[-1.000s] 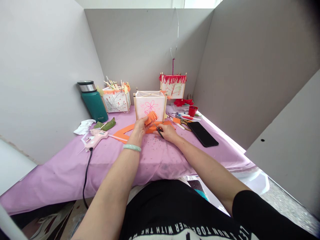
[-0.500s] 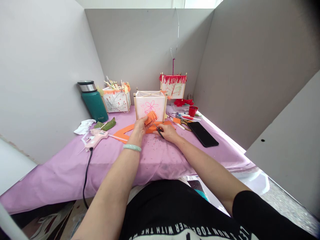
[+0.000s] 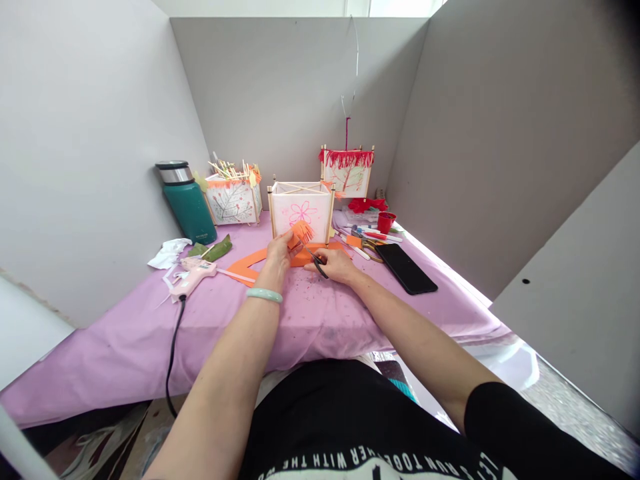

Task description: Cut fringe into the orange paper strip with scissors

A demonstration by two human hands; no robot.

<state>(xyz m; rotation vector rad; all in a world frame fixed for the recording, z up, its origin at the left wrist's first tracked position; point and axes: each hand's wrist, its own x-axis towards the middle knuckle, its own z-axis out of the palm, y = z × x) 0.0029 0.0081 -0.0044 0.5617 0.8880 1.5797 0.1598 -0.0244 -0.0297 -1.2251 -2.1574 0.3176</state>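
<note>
Between the fingers of my left hand (image 3: 280, 251) is a piece of orange paper (image 3: 302, 232) with a fringed edge. My right hand (image 3: 339, 265) is closed round the dark handles of a small pair of scissors (image 3: 320, 265), its blades pointing at the paper's lower edge. Just behind both hands stands a white box-shaped lantern (image 3: 301, 207) with a wooden stick frame and a pink flower drawn on its front. More orange paper strips (image 3: 247, 262) lie on the table under and beside my hands.
On the left are a pink glue gun (image 3: 193, 277), green leaves (image 3: 219, 249), white tissue (image 3: 170, 253) and a teal bottle (image 3: 189, 207). A decorated stick holder (image 3: 233, 200) and a hanging red-fringed lantern (image 3: 347, 172) are behind. A phone (image 3: 406, 268), larger scissors (image 3: 373, 249) and a red cup (image 3: 386, 222) are right.
The fringed paper has shifted very slightly left and tilted in my left hand. My right hand with the scissors has barely moved.
</note>
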